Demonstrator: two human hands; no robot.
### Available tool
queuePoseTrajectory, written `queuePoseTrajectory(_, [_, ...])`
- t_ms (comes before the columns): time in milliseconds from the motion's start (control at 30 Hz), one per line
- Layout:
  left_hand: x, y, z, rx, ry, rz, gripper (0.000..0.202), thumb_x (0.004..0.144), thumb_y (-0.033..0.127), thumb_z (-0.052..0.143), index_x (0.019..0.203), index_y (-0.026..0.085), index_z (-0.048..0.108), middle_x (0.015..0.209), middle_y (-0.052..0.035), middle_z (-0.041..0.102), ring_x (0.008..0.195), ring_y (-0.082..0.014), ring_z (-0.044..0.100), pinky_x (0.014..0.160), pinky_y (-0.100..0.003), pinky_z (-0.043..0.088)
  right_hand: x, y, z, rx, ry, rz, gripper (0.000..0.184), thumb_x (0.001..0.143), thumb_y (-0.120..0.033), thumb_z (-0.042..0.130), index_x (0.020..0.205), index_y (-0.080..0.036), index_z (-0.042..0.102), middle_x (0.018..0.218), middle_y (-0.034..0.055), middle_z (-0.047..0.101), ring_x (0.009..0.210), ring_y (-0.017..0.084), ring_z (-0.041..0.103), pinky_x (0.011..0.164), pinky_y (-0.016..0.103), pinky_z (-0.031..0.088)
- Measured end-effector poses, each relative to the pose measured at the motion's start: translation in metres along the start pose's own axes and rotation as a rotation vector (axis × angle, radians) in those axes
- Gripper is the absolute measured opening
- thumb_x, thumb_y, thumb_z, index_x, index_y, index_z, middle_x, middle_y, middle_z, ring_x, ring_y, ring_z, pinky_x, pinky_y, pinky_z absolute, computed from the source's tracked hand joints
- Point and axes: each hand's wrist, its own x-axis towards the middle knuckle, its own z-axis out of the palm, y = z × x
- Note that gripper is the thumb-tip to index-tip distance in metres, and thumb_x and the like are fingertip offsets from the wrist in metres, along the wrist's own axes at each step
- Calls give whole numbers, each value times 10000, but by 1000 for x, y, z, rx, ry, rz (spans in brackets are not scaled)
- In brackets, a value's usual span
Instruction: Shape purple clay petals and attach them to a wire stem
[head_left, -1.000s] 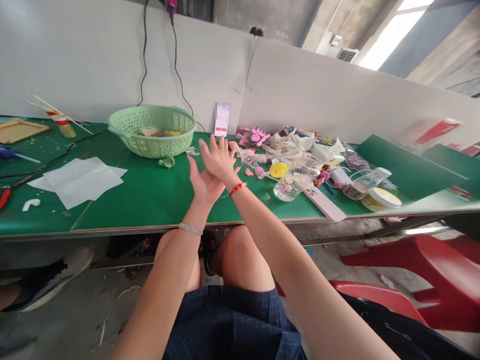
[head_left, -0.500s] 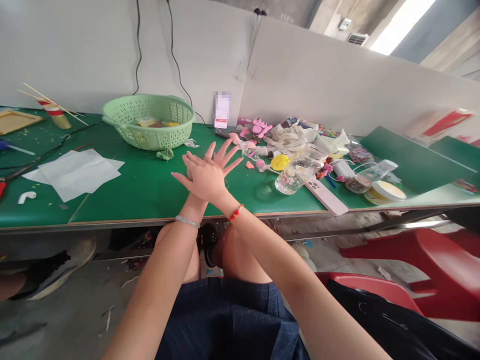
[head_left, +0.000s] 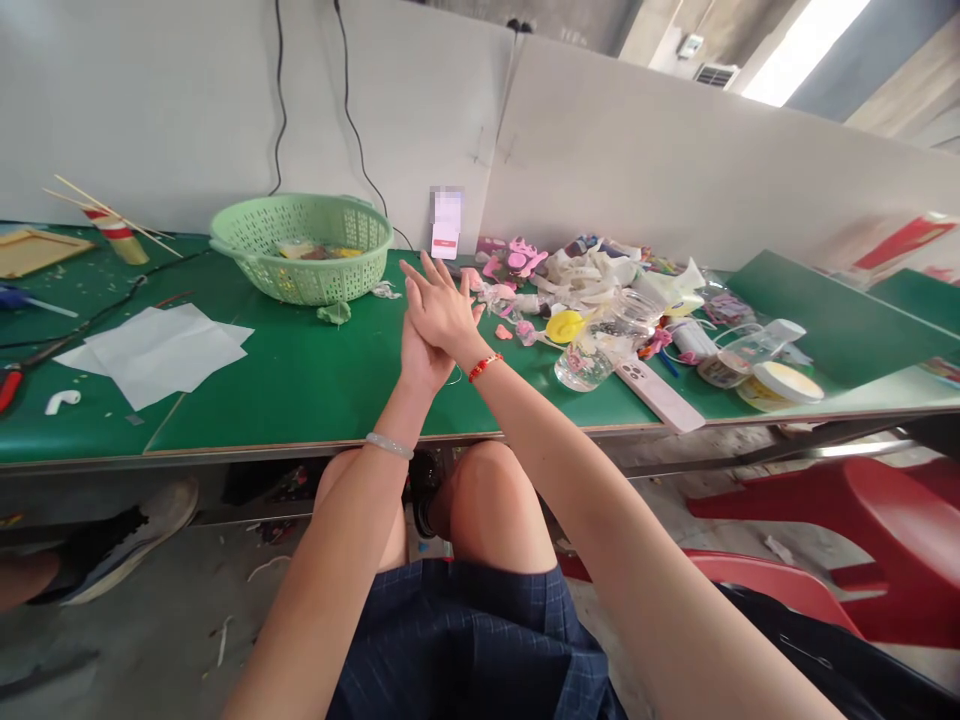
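Note:
Above the green tabletop (head_left: 360,390), my two hands press against each other. On top lies my right hand (head_left: 444,312), a red beaded bracelet (head_left: 485,366) at its wrist, its fingers stretched out across the left. Underneath, my left hand (head_left: 421,355) is mostly covered; some of its fingertips stick out to the right of the right hand. A pale bangle (head_left: 389,445) circles the left wrist. Whether anything lies between the palms is hidden. A thin pale loop (head_left: 454,376) shows just beside the hands.
To the left stand a green basket (head_left: 300,285), white paper sheets (head_left: 161,350) and a white earbud (head_left: 63,401). A phone (head_left: 445,225) leans on the partition. Rightward lie a clear jar (head_left: 589,360), a pink phone (head_left: 660,393) and a yellow-lidded tub (head_left: 780,385). Another person's shoe (head_left: 150,530) shows below.
My hands have shifted slightly away from me and to the right. The right hand has turned over the left, and the fingers that were spread apart now lie closer together.

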Motion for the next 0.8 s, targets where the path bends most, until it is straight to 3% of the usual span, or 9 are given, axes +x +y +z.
queuePoseTrajectory(133, [4, -3, -1, 20, 65, -46, 458, 1106, 373, 307, 1438, 279, 609, 1517, -8, 617, 1515, -221, 453, 1234, -419, 415, 6, 10, 0, -21, 22, 34, 546, 1094, -308, 234, 1589, -238, 453, 1716, 77, 331, 1600, 303, 284, 1283, 647, 147])
queuePoseTrajectory(300, [9, -5, -2, 75, 278, -81, 402, 1092, 293, 393, 1377, 202, 661, 1429, -68, 686, 1470, -221, 513, 1152, -311, 489, 7, 21, -3, -41, 41, 80, 560, 1088, -292, 215, 1591, -209, 448, 1705, 97, 353, 1596, 305, 296, 1277, 635, 188])
queuePoseTrajectory(467, [9, -7, -2, 70, 355, -88, 348, 1080, 248, 461, 1343, 200, 682, 1333, -78, 741, 1379, -212, 608, 1066, -281, 547, 9, 29, -5, -41, 26, 116, 556, 1096, -300, 210, 1591, -196, 440, 1698, 100, 366, 1586, 322, 313, 1265, 655, 204])
queuePoseTrajectory(800, [4, -6, -6, 68, 235, -71, 377, 1091, 246, 411, 1374, 184, 653, 1358, -96, 724, 1437, -202, 548, 1151, -306, 482, 13, 37, 0, -79, 61, 163, 540, 1104, -316, 211, 1554, -177, 476, 1676, 135, 399, 1577, 332, 329, 1253, 675, 203])
